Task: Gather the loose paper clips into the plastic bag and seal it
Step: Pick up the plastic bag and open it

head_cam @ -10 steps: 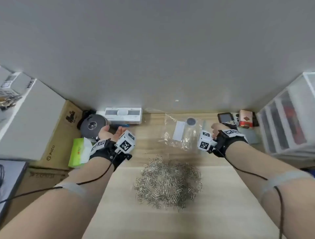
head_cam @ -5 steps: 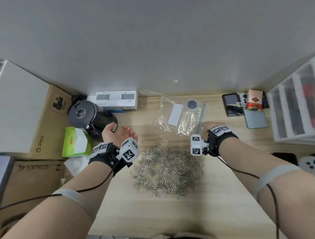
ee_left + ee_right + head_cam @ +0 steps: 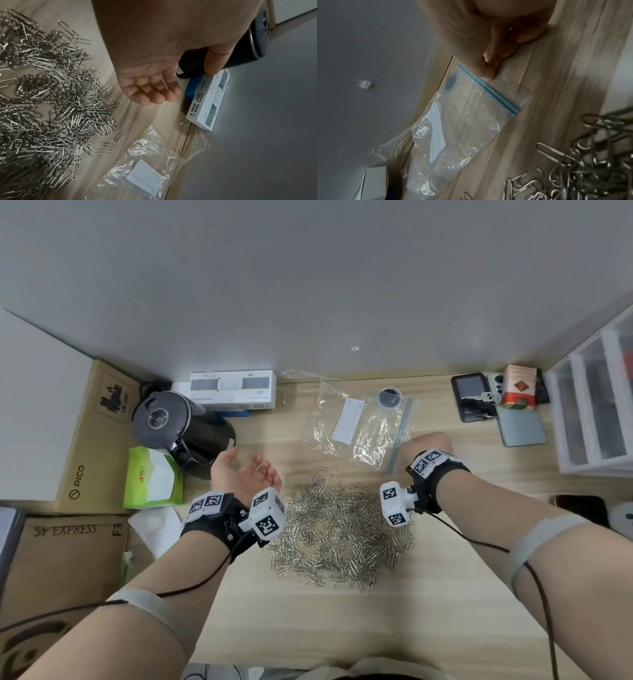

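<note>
Lying flat on the wooden desk (image 3: 445,611), the clear zip bag (image 3: 363,429) sits just behind the heap of paper clips (image 3: 342,535), its long axis running away from the heap toward the wall, slightly slanted. Its blue zip strip (image 3: 489,89) forms the right-hand edge, so the mouth faces right. Only the right wrist view shows that strip as 2 parallel ridges, with the right hand (image 3: 424,446) pinching thumb against fingertips at the bag's lip beside it; the head view shows just the back of that hand. Left of the heap, the left hand (image 3: 150,81) hovers palm up, fingers loosely curled, gripping nothing. Behind that hand stand a black kettle (image 3: 178,426) and a white box (image 3: 236,388).
</note>
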A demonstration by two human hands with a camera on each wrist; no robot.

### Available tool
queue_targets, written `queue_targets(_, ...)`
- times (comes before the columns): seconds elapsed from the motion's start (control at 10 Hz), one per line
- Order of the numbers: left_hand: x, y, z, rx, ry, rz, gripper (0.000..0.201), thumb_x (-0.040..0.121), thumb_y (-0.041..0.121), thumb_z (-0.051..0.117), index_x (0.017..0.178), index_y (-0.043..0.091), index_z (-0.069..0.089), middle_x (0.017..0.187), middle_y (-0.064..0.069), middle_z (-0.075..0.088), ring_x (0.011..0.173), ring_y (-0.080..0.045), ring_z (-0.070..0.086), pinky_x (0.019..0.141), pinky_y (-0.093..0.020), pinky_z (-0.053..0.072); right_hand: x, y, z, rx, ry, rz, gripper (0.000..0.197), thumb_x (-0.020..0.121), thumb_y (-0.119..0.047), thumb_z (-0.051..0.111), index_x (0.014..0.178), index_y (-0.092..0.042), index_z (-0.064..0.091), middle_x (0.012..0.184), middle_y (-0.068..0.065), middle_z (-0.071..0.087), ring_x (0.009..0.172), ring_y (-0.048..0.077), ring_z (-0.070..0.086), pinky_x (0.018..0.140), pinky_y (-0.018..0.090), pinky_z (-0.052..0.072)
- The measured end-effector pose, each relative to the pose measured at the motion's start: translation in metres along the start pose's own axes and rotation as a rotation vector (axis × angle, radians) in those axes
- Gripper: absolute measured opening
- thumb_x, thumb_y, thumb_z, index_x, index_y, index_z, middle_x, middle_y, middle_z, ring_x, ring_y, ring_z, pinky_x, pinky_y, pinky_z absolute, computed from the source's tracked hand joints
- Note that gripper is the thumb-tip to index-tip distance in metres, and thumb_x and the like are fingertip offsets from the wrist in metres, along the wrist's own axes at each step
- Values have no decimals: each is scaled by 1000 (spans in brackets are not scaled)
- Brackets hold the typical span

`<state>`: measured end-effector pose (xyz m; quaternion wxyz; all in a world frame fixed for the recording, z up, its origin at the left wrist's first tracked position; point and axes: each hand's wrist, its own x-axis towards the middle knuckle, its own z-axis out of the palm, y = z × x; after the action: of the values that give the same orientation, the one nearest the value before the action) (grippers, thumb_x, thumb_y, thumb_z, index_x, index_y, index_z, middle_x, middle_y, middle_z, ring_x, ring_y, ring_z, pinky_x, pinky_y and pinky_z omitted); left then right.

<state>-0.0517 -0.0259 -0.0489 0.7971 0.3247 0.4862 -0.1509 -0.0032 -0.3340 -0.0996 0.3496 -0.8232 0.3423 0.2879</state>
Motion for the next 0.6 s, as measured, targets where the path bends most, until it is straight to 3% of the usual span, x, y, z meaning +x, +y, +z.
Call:
queue_targets(0.1, -2, 3, 1, -7, 1, 10, 38, 82, 48, 53, 82, 10, 57, 76, -5, 55, 67, -21, 50, 72, -33, 42, -1, -2, 2, 71, 71, 3, 30, 84, -22, 65, 61, -18, 47, 58, -2, 46, 58, 22, 47, 53, 23, 38)
queue_targets(0.2, -2, 6, 2, -8, -7, 21, 38, 82, 47, 53, 82, 9, 56, 76, -6, 55, 66, -21, 50, 72, -33, 42, 4, -2, 15, 137, 74, 47, 27, 68, -22, 79, 62, -11, 55, 55, 1, 53, 41, 16, 45, 38, 17, 35)
queue_targets(0.3, 0, 7, 0, -7, -16, 21, 39, 82, 48, 53, 83, 9, 57, 76, -6, 55, 66, -21, 50, 72, -33, 42, 23, -1, 35, 148, 182, 68, 40, 53, -20, 82, 82, -8, 58, 82, 7, 64, 55, 18, 61, 45, 26, 54)
queue_targets(0.4, 1, 7, -4, -9, -21, 20, 40, 81, 48, 55, 83, 9, 58, 76, -6, 56, 67, -21, 51, 72, -33, 42, 70, 12, 65, 110, 259, 67, 54, 47, -18, 78, 94, -9, 54, 94, 10, 63, 69, 26, 66, 63, 42, 60)
queue_targets(0.5, 1, 7, -9, -7, -25, 22, 40, 80, 49, 56, 82, 9, 59, 76, -6, 56, 66, -21, 51, 72, -34, 42, 28, -2, 46, 147, 249, 92, 49, 56, -15, 78, 95, -12, 48, 93, 8, 63, 78, 29, 65, 70, 43, 59)
queue_targets(0.6, 2, 6, -14, -7, -30, 22, 40, 81, 49, 54, 82, 9, 59, 77, -6, 56, 67, -21, 52, 72, -34, 43, 10, -7, 37, 231, 204, 71, 44, 71, -16, 76, 107, -10, 50, 100, 7, 63, 93, 32, 63, 78, 35, 53)
